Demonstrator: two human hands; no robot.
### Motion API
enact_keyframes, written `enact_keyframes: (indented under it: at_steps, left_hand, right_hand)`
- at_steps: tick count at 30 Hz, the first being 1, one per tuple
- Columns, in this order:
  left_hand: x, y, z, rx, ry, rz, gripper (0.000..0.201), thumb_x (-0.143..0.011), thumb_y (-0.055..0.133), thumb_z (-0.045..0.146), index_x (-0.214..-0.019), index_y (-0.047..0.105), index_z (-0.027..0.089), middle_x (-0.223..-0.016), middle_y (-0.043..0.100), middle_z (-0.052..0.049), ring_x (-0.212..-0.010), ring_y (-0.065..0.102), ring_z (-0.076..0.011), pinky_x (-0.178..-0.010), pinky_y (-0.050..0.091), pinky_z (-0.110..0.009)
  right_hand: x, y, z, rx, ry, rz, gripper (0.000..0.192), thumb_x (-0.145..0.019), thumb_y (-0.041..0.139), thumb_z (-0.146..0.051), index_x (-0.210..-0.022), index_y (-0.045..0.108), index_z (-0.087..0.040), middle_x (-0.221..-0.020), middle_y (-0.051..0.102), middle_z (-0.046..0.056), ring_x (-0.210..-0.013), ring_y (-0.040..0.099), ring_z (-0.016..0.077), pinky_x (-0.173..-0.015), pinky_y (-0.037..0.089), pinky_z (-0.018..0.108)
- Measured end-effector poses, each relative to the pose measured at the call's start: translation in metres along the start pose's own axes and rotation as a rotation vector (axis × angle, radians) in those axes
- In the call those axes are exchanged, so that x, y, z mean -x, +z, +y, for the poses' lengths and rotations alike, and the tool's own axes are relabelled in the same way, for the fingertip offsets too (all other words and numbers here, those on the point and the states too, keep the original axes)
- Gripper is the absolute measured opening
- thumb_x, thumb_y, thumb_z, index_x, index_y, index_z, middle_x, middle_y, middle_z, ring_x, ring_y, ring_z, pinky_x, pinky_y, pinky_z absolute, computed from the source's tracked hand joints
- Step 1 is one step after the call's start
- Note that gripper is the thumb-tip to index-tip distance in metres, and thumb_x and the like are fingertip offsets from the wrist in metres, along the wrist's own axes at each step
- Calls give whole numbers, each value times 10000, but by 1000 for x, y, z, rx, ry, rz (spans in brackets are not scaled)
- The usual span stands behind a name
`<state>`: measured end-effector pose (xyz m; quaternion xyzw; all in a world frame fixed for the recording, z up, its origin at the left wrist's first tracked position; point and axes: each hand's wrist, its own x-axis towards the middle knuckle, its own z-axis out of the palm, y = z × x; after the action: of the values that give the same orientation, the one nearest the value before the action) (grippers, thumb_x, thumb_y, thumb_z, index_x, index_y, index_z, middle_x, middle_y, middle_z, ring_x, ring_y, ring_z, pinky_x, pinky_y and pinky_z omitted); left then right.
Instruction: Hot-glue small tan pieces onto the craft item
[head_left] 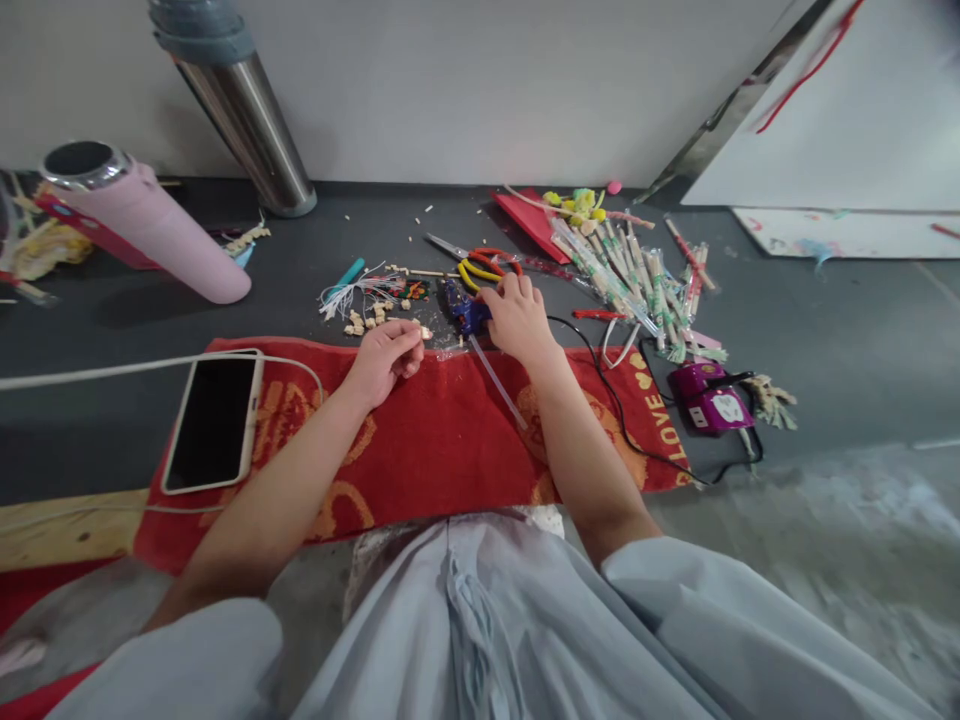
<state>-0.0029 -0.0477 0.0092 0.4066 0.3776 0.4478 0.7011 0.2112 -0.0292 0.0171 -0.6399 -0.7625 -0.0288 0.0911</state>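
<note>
I judge this a gluing step: my left hand (pixel 386 360) pinches what looks like a small pale block (pixel 425 332), fingertips closed, near the blue plastic glue gun (pixel 471 314) just past the red patterned towel's (pixel 450 440) far edge. My right hand (pixel 517 318) curls around the gun; its grip is partly hidden. Next calls for steady, careful alignment.

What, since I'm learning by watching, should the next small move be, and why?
Perhaps bring the small pale piece toward the blue glue gun: the left hand pinches that piece close by, while the right hand holds the gun.
</note>
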Motion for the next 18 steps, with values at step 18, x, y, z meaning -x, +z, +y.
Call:
enact_keyframes:
  at_steps: [18]
  left_hand:
    - [2,3,3,-97,10,44,276,-621,742,347,-711,547,173,-480,541,67,-372,441,-38,-371,292,-164]
  right_hand:
    - [3,8,38,-684,-21,290,474,-815,536,-232,-1277,442,-183,-1143,545,134,-1052,544,241,-988,458,501]
